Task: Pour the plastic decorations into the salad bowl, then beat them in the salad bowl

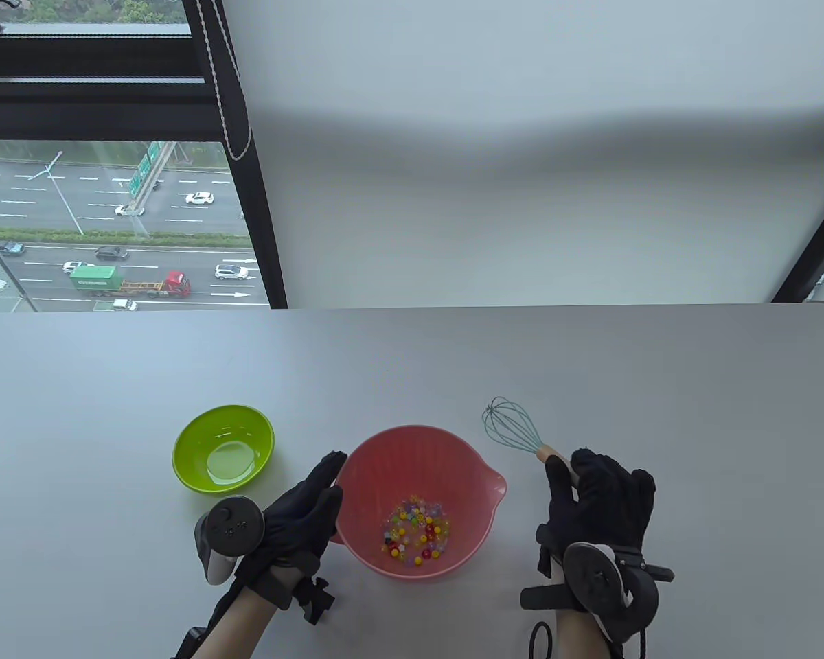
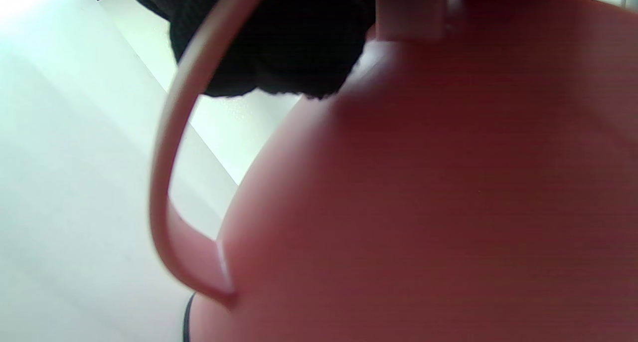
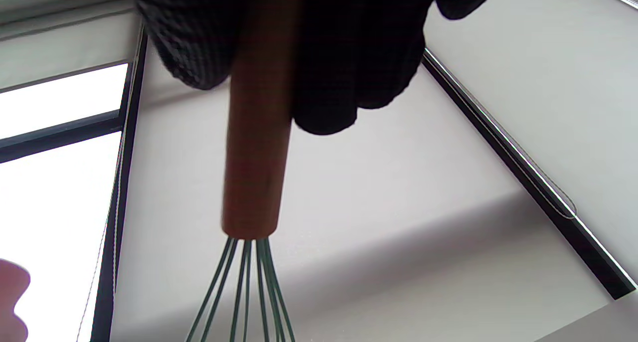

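Observation:
The pink salad bowl [image 1: 391, 453] stands at the table's front middle, with small coloured plastic decorations [image 1: 417, 532] lying on its bottom. My left hand [image 1: 332, 478] lies against the bowl's left side with straight fingers. In the left wrist view the bowl's wall [image 2: 448, 207] fills the frame below the gloved fingers [image 2: 279, 48]. A whisk [image 1: 511, 425] with teal wires lies right of the bowl. My right hand [image 1: 568, 468] grips its wooden handle [image 3: 254, 182], thumb on one side and fingers on the other.
An empty lime-green bowl [image 1: 223, 447] sits left of the pink bowl, just beyond my left hand. The grey table [image 1: 412, 357] runs back to a wall and a window.

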The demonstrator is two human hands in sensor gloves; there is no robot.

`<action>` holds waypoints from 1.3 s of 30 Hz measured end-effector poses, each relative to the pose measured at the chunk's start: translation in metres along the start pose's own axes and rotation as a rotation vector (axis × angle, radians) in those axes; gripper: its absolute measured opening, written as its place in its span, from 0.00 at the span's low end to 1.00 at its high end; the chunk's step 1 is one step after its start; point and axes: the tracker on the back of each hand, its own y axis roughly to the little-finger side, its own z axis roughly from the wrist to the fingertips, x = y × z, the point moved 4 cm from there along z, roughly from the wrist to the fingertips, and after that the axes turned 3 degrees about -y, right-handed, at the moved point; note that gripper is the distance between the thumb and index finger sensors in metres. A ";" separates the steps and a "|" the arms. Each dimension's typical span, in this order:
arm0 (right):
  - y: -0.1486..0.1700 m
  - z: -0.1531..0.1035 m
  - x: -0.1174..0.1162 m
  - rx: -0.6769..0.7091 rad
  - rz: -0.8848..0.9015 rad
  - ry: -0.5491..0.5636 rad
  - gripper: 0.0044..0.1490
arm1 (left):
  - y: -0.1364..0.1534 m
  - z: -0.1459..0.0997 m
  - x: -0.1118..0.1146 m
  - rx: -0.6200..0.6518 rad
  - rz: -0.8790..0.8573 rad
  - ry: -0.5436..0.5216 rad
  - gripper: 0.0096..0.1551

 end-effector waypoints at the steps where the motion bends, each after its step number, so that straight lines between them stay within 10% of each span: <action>1: 0.000 -0.001 -0.007 0.000 -0.021 -0.033 0.29 | 0.000 0.000 0.000 0.000 0.000 0.000 0.42; 10: 0.032 -0.008 -0.082 -0.174 -0.057 -0.631 0.33 | 0.000 0.000 0.000 0.003 0.002 -0.002 0.42; 16: 0.040 -0.017 -0.108 -0.199 -0.128 -0.810 0.32 | -0.001 -0.001 -0.001 0.004 0.005 -0.009 0.42; 31: 0.033 0.029 -0.071 -0.353 -0.193 -0.801 0.43 | -0.028 0.000 -0.043 0.012 0.080 -0.188 0.42; 39: 0.011 0.019 -0.058 -0.215 -0.142 -0.495 0.44 | -0.045 0.002 -0.070 0.043 0.359 -0.287 0.41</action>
